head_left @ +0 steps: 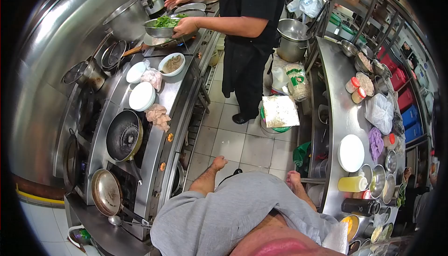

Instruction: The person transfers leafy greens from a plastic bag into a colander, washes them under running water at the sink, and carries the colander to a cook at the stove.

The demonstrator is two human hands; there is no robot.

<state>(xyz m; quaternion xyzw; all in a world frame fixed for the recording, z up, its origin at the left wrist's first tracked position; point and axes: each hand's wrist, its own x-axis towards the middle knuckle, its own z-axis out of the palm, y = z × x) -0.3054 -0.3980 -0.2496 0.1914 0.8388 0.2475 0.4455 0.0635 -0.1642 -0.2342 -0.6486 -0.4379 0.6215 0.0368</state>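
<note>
My left hand (219, 163) hangs over the tiled floor with its fingers loosely curled and nothing showing in them. Beside the right counter's front edge, my right hand (293, 177) is also curled, with no object visible in it; I cannot tell if it touches the counter. Closest on my left are a black wok (124, 135) and a worn frying pan (106, 191) on the stove. A white plate (351, 153) and a squeeze bottle of yellow liquid (352, 184) stand on the right counter (333, 111).
Ahead, a person in black (249, 32) holds a metal bowl of greens (161, 28) over the stove. White bowls (142, 96) sit on the left. A bucket topped with a square board (280, 111) and a large pot (292, 41) narrow the aisle's right side.
</note>
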